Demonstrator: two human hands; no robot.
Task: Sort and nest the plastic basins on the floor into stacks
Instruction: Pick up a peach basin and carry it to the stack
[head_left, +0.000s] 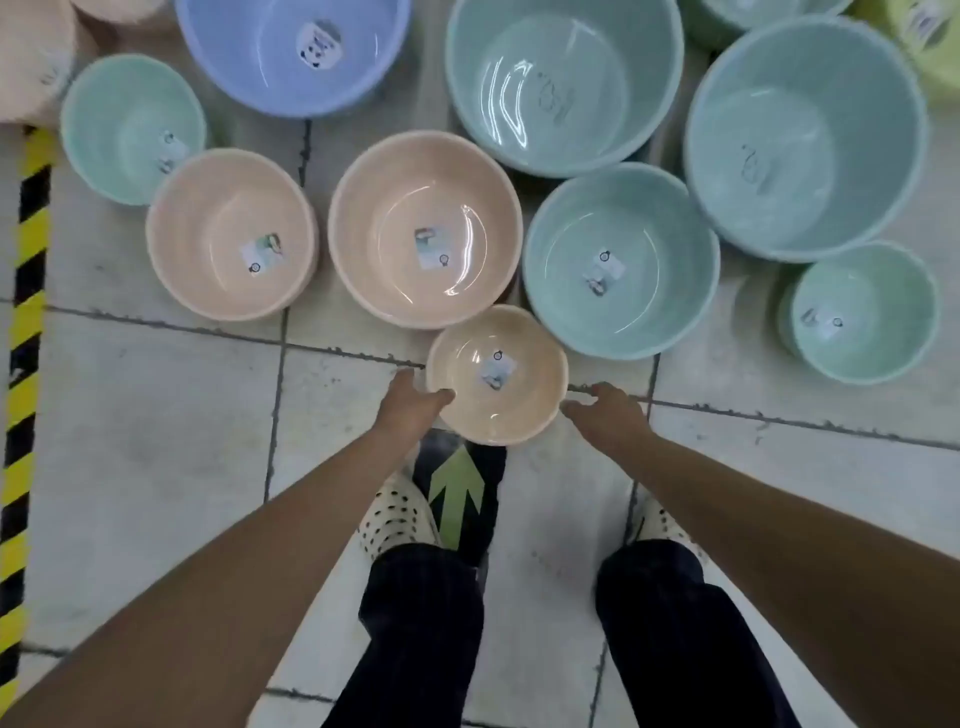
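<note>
A small peach basin (524, 410) sits nearest to me, just in front of my feet. My left hand (413, 402) grips its left rim, thumb over the edge. My right hand (608, 408) hovers just right of it, fingers apart, holding nothing. Behind it stand a larger peach basin (423, 182) and a mid-size peach basin (202, 208). Teal basins of different sizes lie to the right: one medium (649, 213), two large (566, 31) (810, 104), one small (872, 291). A small teal basin (114, 104) and a blue basin (249, 52) are at the back left.
Yellow-black hazard tape (26, 322) runs down the left edge of the tiled floor (156, 441). A green arrow sticker (457, 499) lies between my shoes. More peach basins (31, 52) sit at the top left and a yellow-green one (935, 62) at the top right.
</note>
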